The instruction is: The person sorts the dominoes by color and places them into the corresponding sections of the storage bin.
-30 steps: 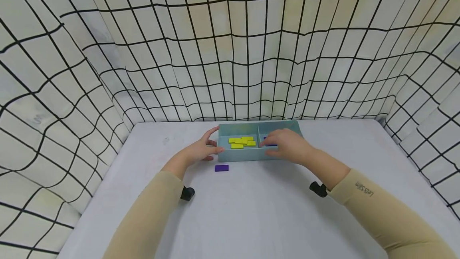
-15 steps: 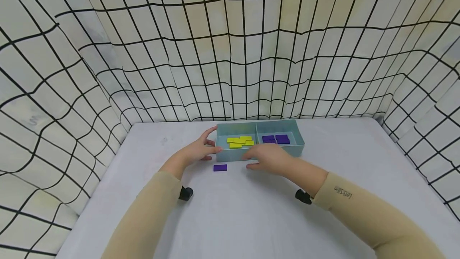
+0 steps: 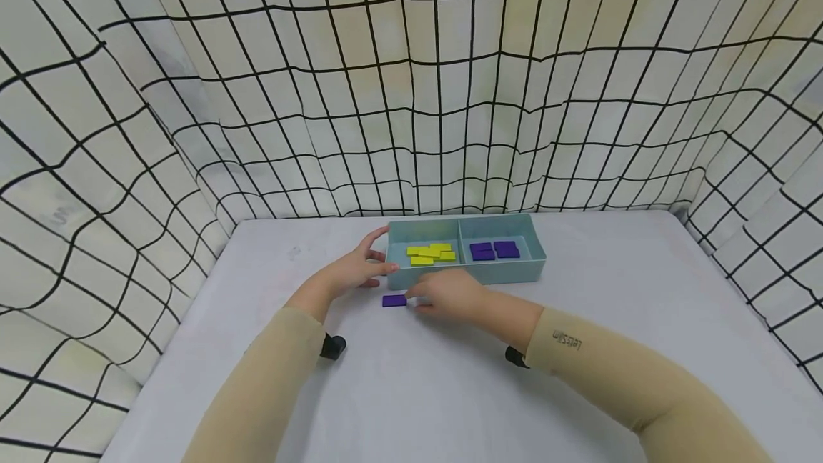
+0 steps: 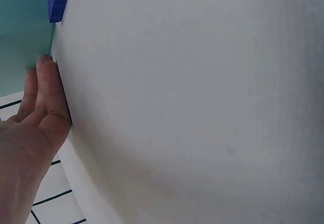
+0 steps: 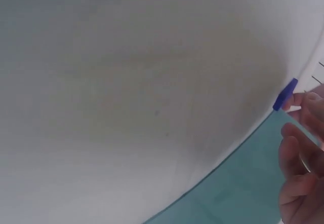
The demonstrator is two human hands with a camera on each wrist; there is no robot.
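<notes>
A light blue-green box [image 3: 501, 274] with two compartments stands on the table. Several yellow blocks [image 3: 424, 253] lie in its left compartment and several purple blocks [image 3: 506, 249] in the right one. My left hand [image 3: 347, 271] rests against the box's left end, thumb at the front corner; in the left wrist view its fingers [image 4: 50, 82] lie fairly straight along the wall. On the table before the box lies one flat purple block [image 3: 394, 301]. My right hand [image 3: 450, 294] is just right of it, fingertips close to its end, fingers loosely bent, palm toward the table.
The white tabletop [image 3: 411, 391] spreads in front of the box and to both sides. Behind and at the sides rise white walls covered by a black grid [image 3: 444, 91]. A dark wrist camera [image 3: 332, 346] sits under the left cuff.
My right hand has come out of the right compartment, over the front wall, and leftward down to the loose purple block. The purple blocks inside now show. My left hand stays at the box.
</notes>
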